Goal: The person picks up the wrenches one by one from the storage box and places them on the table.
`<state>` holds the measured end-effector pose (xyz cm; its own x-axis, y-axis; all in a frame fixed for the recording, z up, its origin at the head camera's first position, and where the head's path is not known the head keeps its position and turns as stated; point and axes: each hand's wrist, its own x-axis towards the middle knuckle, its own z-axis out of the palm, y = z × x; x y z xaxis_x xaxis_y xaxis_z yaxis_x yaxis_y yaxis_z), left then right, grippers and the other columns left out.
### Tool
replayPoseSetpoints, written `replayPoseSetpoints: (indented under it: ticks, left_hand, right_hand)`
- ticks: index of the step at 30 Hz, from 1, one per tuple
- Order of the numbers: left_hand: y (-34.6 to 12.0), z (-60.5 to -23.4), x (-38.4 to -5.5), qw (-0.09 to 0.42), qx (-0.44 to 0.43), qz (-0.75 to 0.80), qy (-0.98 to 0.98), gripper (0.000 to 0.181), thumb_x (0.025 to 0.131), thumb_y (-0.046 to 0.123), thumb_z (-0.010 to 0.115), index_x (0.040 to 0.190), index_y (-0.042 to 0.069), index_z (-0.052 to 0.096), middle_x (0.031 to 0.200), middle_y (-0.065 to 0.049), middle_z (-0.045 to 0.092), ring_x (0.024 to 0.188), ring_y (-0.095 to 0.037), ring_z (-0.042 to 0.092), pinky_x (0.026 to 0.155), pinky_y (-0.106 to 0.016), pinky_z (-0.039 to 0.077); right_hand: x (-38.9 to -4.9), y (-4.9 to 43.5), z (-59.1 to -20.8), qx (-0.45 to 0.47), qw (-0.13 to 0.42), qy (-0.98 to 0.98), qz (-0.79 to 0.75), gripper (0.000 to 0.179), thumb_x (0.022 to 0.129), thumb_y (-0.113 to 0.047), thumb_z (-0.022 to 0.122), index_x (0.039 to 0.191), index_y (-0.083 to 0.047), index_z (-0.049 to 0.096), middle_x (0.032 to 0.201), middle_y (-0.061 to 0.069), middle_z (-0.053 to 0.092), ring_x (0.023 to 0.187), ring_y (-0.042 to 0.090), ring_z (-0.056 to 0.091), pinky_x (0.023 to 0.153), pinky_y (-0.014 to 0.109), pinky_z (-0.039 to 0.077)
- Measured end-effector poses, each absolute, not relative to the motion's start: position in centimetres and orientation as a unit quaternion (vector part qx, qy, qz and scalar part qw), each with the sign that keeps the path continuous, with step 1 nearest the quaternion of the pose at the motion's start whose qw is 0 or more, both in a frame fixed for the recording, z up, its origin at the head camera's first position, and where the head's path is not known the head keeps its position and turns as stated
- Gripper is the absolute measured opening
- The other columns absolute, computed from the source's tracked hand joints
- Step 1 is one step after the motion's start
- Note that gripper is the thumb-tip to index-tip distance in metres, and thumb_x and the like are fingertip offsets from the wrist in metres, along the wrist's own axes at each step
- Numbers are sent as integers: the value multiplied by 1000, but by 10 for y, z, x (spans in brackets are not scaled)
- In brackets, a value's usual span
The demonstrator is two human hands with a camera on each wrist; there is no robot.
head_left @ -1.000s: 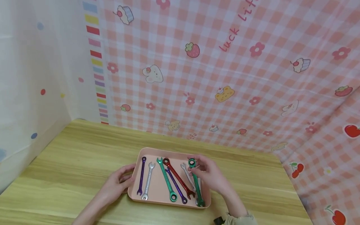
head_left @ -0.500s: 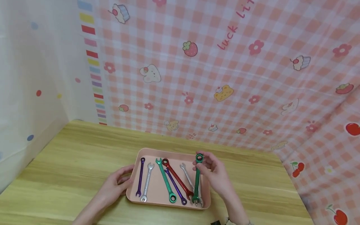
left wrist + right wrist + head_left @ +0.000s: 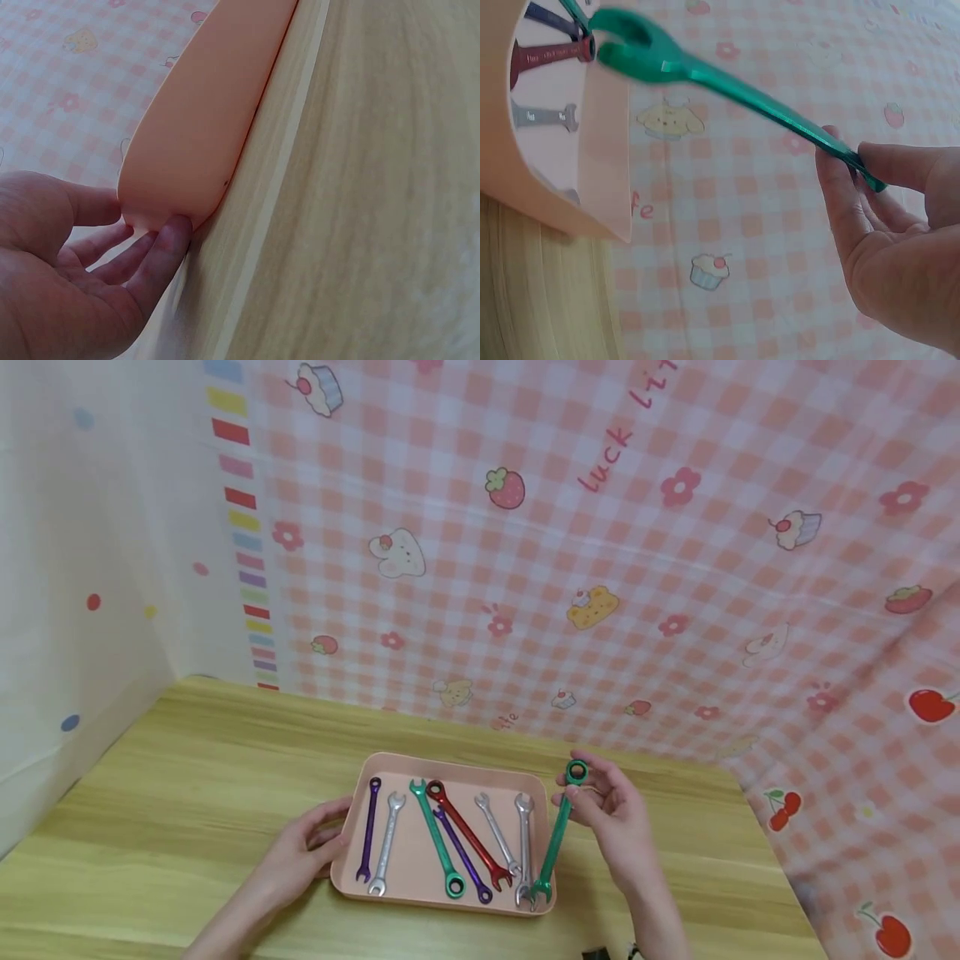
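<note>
My right hand [image 3: 621, 827] pinches a green combination wrench [image 3: 557, 843] near its ring end between thumb and fingers. The wrench slants over the right side of a pink tray [image 3: 442, 905], its open end down at the near right corner. In the right wrist view the fingertips grip the end of the green wrench [image 3: 742, 96], and its open-ended jaw points toward the tray [image 3: 606, 157]. Against the tray's left wall rests my left hand [image 3: 288, 860]. The left wrist view has the fingertips of this hand [image 3: 82, 277] touching the outside of the tray [image 3: 199, 112].
Several wrenches lie in the tray: a purple one [image 3: 368, 831], a silver one [image 3: 386, 847], a lighter green one [image 3: 439, 839] and a red one [image 3: 472, 835] among them. The wooden table [image 3: 225, 760] meets a checked cloth wall [image 3: 450, 610] behind.
My right hand has lifted the green wrench and carried it rightward, from over the tray to its right edge, uncovering a silver wrench. The left hand stays at the tray.
</note>
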<state>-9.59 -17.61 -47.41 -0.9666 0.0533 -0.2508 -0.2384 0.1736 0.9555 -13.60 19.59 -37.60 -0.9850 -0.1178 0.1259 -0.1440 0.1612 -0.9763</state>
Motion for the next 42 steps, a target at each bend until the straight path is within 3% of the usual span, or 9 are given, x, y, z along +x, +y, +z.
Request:
replayPoseSetpoints:
  ticks: [7, 16, 20, 25, 33, 42]
  left_hand:
    - [-177, -475, -98, 113, -58, 633, 764, 58, 104, -1, 54, 160, -1, 36, 160, -34, 43, 135, -44, 61, 90, -36, 67]
    - [-177, -475, -99, 115, -62, 628, 768, 59, 104, -1, 55, 160, -1, 37, 161, -33, 42, 136, -45, 60, 91, -37, 67]
    - [-177, -475, -98, 115, -60, 628, 768, 59, 104, -1, 55, 160, -1, 36, 161, -34, 42, 136, -45, 59, 90, -36, 67]
    - [-177, -475, -99, 115, -60, 626, 769, 59, 104, -1, 55, 160, -1, 36, 161, -34, 42, 136, -45, 59, 90, -36, 67]
    - [-178, -476, -98, 114, -55, 627, 768, 58, 105, 0, 55, 160, -1, 37, 161, -33, 43, 134, -41, 62, 89, -34, 67]
    - [-177, -473, -97, 119, -62, 628, 766, 58, 104, 0, 55, 159, 0, 38, 161, -32, 44, 134, -40, 62, 89, -33, 67]
  right_hand:
    - [-138, 211, -378, 82, 11, -775, 627, 41, 102, -1, 63, 142, 1, 55, 107, -9, 71, 92, 5, 74, 82, 24, 66]
    - [-139, 234, -381, 76, -2, -771, 633, 34, 102, -4, 65, 132, -20, 65, 105, -9, 73, 90, 7, 74, 78, 25, 66]
    - [-140, 243, -381, 64, -15, -778, 625, 34, 103, -6, 65, 132, -23, 65, 105, -11, 72, 90, 7, 75, 79, 25, 66]
    - [-142, 250, -383, 54, -32, -788, 612, 34, 103, -7, 65, 135, -18, 64, 106, -10, 73, 91, 6, 74, 80, 26, 66]
    - [-149, 254, -394, 63, -58, -804, 589, 46, 103, -7, 63, 147, 4, 51, 107, -8, 69, 92, 7, 73, 81, 27, 66]
    - [-154, 253, -401, 40, -77, -804, 588, 48, 104, -5, 61, 149, 5, 48, 110, -1, 67, 96, 11, 74, 84, 27, 65]
